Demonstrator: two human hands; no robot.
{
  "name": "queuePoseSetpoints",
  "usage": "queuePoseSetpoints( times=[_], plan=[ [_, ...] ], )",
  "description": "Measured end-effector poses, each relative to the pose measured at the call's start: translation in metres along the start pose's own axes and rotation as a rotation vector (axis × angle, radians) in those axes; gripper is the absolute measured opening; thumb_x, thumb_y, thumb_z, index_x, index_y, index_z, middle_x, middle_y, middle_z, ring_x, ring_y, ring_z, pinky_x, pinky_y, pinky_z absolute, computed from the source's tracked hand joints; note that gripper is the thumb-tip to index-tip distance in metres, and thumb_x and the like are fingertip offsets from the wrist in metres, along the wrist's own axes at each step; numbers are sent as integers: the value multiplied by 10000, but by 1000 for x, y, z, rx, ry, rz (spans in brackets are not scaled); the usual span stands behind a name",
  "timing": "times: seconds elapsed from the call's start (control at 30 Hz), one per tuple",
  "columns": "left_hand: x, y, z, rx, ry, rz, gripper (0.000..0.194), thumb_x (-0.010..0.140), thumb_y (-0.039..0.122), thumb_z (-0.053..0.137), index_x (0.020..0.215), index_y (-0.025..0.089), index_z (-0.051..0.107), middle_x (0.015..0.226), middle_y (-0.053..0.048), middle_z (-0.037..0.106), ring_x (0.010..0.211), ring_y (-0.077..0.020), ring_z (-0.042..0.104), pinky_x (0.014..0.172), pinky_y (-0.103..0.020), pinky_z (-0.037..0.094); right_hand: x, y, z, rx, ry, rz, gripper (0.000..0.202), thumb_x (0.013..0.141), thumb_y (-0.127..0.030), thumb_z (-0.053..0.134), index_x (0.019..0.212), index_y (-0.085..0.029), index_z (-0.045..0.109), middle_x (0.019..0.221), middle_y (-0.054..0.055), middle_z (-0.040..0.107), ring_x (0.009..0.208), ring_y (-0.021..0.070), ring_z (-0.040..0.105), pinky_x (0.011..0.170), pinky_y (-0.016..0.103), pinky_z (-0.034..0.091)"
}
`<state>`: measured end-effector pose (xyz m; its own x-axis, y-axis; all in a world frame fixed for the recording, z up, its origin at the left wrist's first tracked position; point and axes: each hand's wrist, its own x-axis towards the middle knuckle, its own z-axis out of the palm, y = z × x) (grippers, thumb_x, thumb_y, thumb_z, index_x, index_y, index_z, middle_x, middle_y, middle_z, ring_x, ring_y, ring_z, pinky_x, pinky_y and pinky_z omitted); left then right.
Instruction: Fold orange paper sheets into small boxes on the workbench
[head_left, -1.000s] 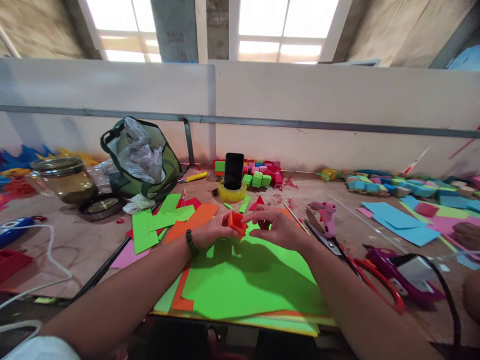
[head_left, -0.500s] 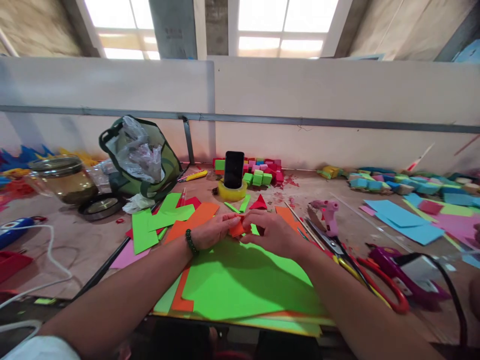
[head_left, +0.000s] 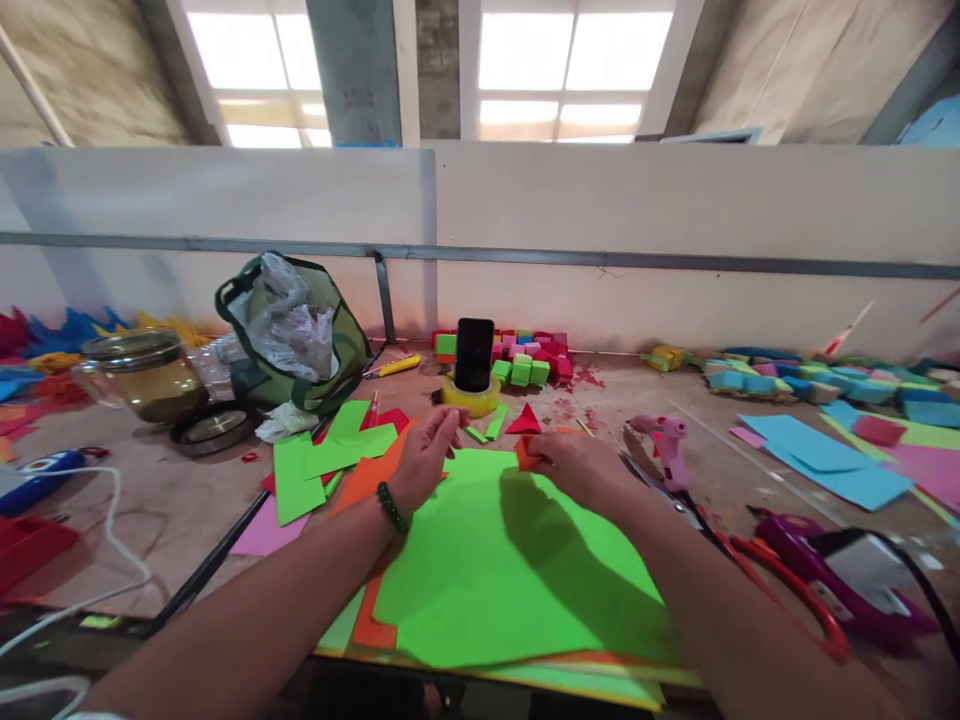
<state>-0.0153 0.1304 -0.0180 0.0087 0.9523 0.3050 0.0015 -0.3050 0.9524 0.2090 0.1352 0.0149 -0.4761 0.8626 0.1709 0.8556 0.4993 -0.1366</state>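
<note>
My right hand (head_left: 574, 462) is closed on a small orange foam piece (head_left: 527, 453), held above the right part of a big green sheet (head_left: 480, 560). To the left, my left hand (head_left: 426, 455) is raised over the sheet's back left corner, thumb and fingertips pressed together; what they hold, if anything, is too small to name. Orange sheets (head_left: 375, 620) show under the green one. A red folded triangle (head_left: 524, 419) and thin green strips (head_left: 496, 422) lie just behind the sheet.
A phone (head_left: 474, 355) stands in a yellow tape roll (head_left: 471, 396) before foam cubes (head_left: 521, 370). Left are a bag (head_left: 337, 350), a glass jar (head_left: 150, 380) and green pieces (head_left: 296, 480). Right are a pink glue gun (head_left: 664, 445), red-handled scissors (head_left: 795, 590) and blue sheets (head_left: 825, 450).
My hands have moved apart. The left hand has let go of the orange piece, which has moved right in my right hand. The view has tilted slightly up.
</note>
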Motion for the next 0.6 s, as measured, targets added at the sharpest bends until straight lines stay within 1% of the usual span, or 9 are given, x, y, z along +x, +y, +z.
queuePoseSetpoints(
  times=[0.07,0.13,0.2,0.27,0.33,0.43,0.5,0.53,0.6],
  plan=[
    [8,3,-5,-147,157,-32,345,885,428,473,1013,135,604,865,-39,612,637,-83,516,542,-184,408,2,15,-4,-111,-80,127,130,770,-152,589,715,-202,697,688,47,669,608,155,578,522,241,265],
    [18,10,-16,-263,277,-90,272,869,369,493,977,141,597,833,-24,607,604,-65,515,533,-171,402,2,26,-10,-132,-136,160,104,733,-163,613,700,-195,706,681,56,674,622,172,603,517,243,287],
    [28,24,-33,-340,308,-142,224,819,324,555,963,154,586,789,-3,603,568,-56,511,525,-168,397,-1,30,-20,-130,-127,165,138,756,-211,605,808,-211,733,779,68,711,697,195,639,544,247,346],
    [34,42,-53,-274,223,-179,277,751,324,641,969,159,597,772,-3,615,562,-64,523,532,-178,408,-10,26,-33,-146,5,181,250,777,-251,602,997,-229,720,979,84,726,821,225,660,627,276,425],
    [32,62,-72,-53,49,-156,335,699,348,700,966,158,627,815,-24,641,623,-93,559,577,-204,436,-28,16,-46,-180,153,163,312,816,-344,586,1089,-235,693,1075,105,709,833,251,666,674,328,464],
    [10,81,-89,590,-186,18,346,667,431,727,883,164,687,843,-66,677,792,-192,599,714,-281,467,-67,-6,-50,-98,261,13,287,866,-420,520,1052,-286,692,977,85,725,740,241,674,682,368,498],
    [-14,80,-91,946,-286,73,379,644,462,737,896,181,697,919,-91,683,901,-262,604,790,-333,460,-94,-19,-36,26,266,-72,284,864,-424,526,1073,-306,680,1041,75,715,840,243,686,745,371,532],
    [-27,74,-90,1074,-332,57,384,659,467,721,910,178,696,922,-106,680,889,-279,611,779,-348,461,-105,-23,-25,61,220,-89,307,845,-412,556,1111,-306,667,1101,80,698,901,250,683,776,375,546],
    [-49,57,-86,1252,-354,26,318,712,413,660,912,168,687,884,-126,673,834,-281,619,730,-349,464,-122,-28,1,89,171,-80,322,797,-348,601,1108,-312,673,1140,84,683,977,266,669,806,392,563]
  ],
)
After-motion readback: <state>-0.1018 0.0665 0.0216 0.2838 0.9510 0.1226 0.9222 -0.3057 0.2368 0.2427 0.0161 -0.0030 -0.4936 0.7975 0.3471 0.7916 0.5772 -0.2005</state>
